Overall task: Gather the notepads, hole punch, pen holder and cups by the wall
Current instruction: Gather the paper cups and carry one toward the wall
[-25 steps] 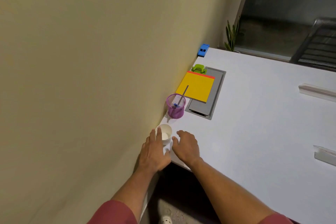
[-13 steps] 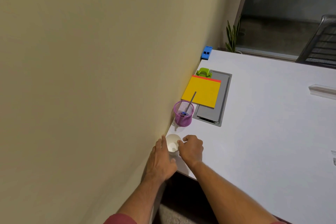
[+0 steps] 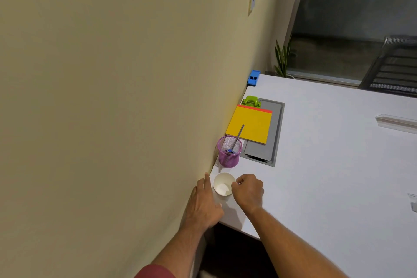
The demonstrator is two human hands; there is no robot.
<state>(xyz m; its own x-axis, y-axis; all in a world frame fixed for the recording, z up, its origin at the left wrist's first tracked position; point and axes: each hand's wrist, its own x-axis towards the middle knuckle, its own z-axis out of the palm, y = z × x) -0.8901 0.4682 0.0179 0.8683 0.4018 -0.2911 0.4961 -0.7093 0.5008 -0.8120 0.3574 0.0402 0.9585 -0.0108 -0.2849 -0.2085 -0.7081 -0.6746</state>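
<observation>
A white paper cup [image 3: 223, 185] stands upright near the table's front corner, close to the wall. My left hand [image 3: 204, 204] lies flat between the wall and the cup, with its forefinger and thumb along the cup's side. My right hand [image 3: 248, 190] is curled, its fingertips pinching the cup's right rim. Behind the cup is a purple mesh pen holder [image 3: 229, 152] with a pen in it. Further back a yellow notepad [image 3: 250, 124] lies on a red one, and a green hole punch [image 3: 251, 101] sits beyond them, all along the wall.
The notepads partly cover a grey cable hatch [image 3: 274, 133] set into the white table [image 3: 327, 165]. A blue object [image 3: 253, 78] sits at the far corner by the wall. Clear plastic pieces [image 3: 394, 121] lie at the right. The table's front edge is just below my hands.
My right hand has closed from flat on the table onto the cup's rim. The cup has shifted slightly along the wall, and my view has moved a little.
</observation>
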